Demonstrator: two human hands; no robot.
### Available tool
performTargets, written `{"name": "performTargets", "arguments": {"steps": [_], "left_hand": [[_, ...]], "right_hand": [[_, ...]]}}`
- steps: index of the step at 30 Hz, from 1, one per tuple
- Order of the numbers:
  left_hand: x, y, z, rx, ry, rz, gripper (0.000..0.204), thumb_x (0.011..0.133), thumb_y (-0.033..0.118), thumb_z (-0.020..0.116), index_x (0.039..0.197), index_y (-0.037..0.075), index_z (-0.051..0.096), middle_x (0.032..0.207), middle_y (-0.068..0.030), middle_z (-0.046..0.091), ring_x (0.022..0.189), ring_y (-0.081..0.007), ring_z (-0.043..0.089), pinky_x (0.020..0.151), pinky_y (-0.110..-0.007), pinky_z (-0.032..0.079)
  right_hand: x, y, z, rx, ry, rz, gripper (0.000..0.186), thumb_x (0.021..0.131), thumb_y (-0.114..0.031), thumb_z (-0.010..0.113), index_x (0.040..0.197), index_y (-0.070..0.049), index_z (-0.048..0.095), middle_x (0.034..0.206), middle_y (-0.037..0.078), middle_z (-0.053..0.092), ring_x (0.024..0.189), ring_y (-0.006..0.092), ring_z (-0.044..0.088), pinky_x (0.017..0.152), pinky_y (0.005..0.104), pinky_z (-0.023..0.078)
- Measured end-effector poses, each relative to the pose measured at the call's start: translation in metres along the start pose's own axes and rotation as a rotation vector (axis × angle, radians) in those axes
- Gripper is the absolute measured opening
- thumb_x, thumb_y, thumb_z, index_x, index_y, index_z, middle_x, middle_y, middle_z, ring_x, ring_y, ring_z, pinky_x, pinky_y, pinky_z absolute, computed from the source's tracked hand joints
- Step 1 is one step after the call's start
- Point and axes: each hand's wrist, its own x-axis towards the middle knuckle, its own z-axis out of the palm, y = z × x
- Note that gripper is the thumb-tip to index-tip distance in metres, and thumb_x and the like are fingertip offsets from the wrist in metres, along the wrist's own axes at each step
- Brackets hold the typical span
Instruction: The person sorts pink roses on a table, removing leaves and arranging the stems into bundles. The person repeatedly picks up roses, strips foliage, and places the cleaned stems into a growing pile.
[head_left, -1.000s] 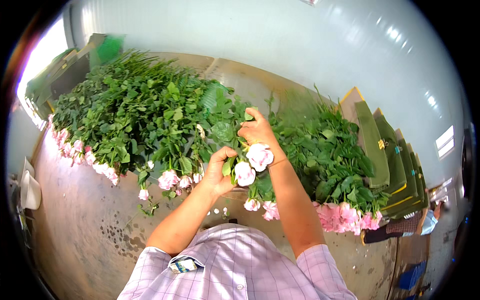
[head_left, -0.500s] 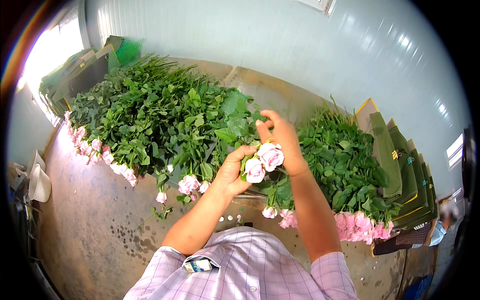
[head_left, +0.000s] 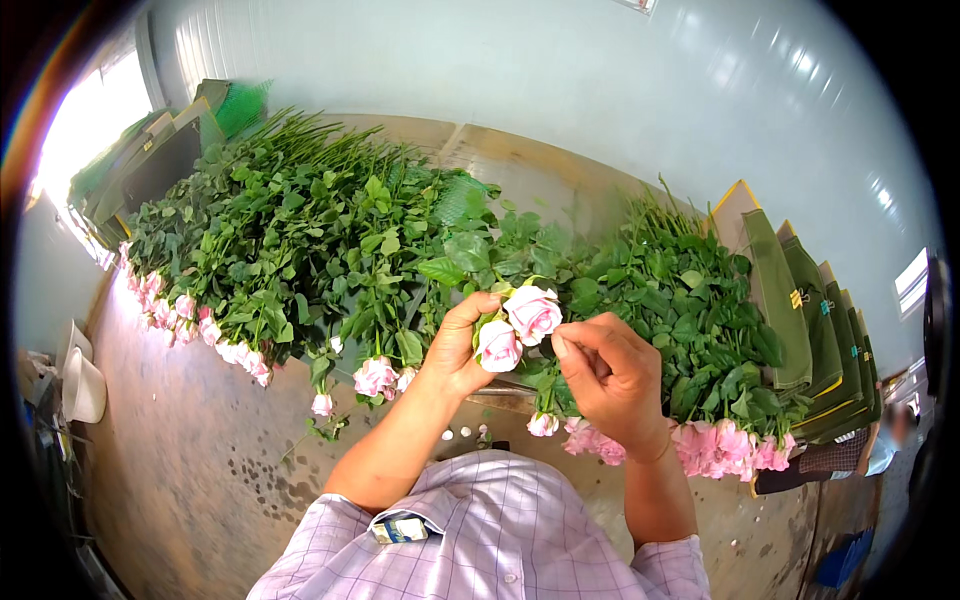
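My left hand [head_left: 462, 350] is closed around the stems of two pale pink roses, just below their blooms. The upper rose [head_left: 534, 313] and the lower rose [head_left: 499, 346] face up toward me, side by side, with their leafy stems running away over the table. At the right edge of the upper bloom is my right hand [head_left: 615, 375], its thumb and forefinger pinched and the other fingers curled. Whatever is between those fingertips is too small to make out. Under and beyond both hands lie more cut roses.
A large heap of leafy rose stems [head_left: 300, 220] spreads to the left, pink blooms toward me. Another bunch [head_left: 690, 320] lies right. Green padded boards with clips [head_left: 775, 300] stand at the right. A white bucket [head_left: 83, 388] is far left; a person [head_left: 870, 450] is far right.
My right hand has come down from the leaves above the blooms to the right edge of the upper rose. My left hand keeps its hold on the roses, shifted slightly left.
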Motion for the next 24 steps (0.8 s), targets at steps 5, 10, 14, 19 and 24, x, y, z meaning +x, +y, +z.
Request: {"name": "performTargets", "arguments": {"steps": [5,10,14,19,24], "left_hand": [[0.000,0.000,0.007,0.011,0.011,0.027,0.028,0.077,0.009,0.059,0.102,-0.004,0.057,0.094,-0.0142,0.063,0.085,-0.0233,0.063,0.078,-0.034,0.054],[0.000,0.002,0.003,-0.009,-0.014,-0.005,0.030,0.078,0.009,0.058,0.103,-0.006,0.056,0.095,-0.0162,0.063,0.085,-0.0245,0.063,0.080,-0.034,0.054],[0.001,0.000,-0.003,0.011,-0.018,-0.050,0.035,0.079,0.012,0.056,0.107,-0.009,0.053,0.098,-0.0196,0.062,0.087,-0.0263,0.063,0.081,-0.035,0.053],[0.003,-0.003,-0.016,0.038,0.027,-0.028,0.039,0.080,0.015,0.056,0.109,-0.010,0.052,0.101,-0.0203,0.061,0.089,-0.0269,0.062,0.081,-0.035,0.053],[0.007,-0.009,-0.024,0.116,0.052,0.003,0.038,0.080,0.016,0.058,0.108,-0.010,0.052,0.100,-0.0201,0.061,0.089,-0.0270,0.062,0.081,-0.036,0.052]], "right_hand": [[0.006,-0.002,0.003,-0.056,0.024,-0.042,0.020,0.076,0.002,0.066,0.093,-0.006,0.061,0.074,0.004,0.058,0.051,0.0124,0.054,0.046,0.0246,0.043],[0.009,0.001,0.003,-0.154,0.000,-0.094,0.020,0.076,-0.001,0.067,0.093,-0.007,0.061,0.074,0.004,0.058,0.053,0.0172,0.055,0.047,0.0281,0.044],[0.010,0.000,0.000,-0.199,-0.040,-0.139,0.020,0.076,0.003,0.067,0.094,-0.004,0.062,0.074,0.006,0.059,0.053,0.0136,0.053,0.046,0.0255,0.041],[0.009,-0.003,-0.004,-0.272,-0.079,-0.145,0.018,0.075,0.001,0.067,0.092,-0.004,0.061,0.075,0.008,0.059,0.056,0.0212,0.057,0.047,0.0292,0.044],[0.008,-0.006,-0.012,-0.375,-0.155,-0.159,0.016,0.075,-0.001,0.066,0.089,-0.002,0.061,0.072,0.008,0.058,0.057,0.0224,0.057,0.047,0.0306,0.045]]}}
